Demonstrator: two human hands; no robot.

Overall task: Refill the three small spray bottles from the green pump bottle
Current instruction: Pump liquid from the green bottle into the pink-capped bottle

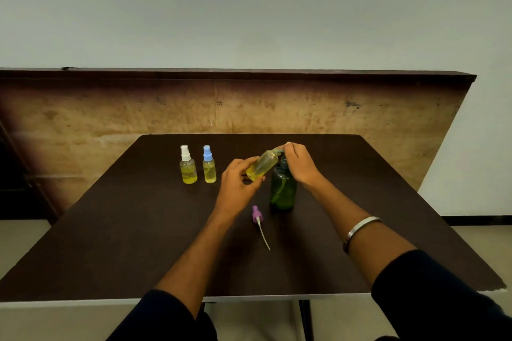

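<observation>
Two capped spray bottles (pixel 198 165), yellow liquid inside

Green pump btl (pixel 283 188), purple sprayer (pixel 256 214), white (pixel 184 153) & blue caps (pixel 207 153), dk-brown table (pixel 110 230).

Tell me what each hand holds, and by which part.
The left hand holds the uncapped small bottle by its lower body, tilted. The right hand grips the green pump bottle's pump head.

- No text, label, brand or number can be read on any bottle.
- The wooden panel (pixel 238 108) behind the table carries a few small dark marks, too small and blurred to make out as letters or digits.
</observation>
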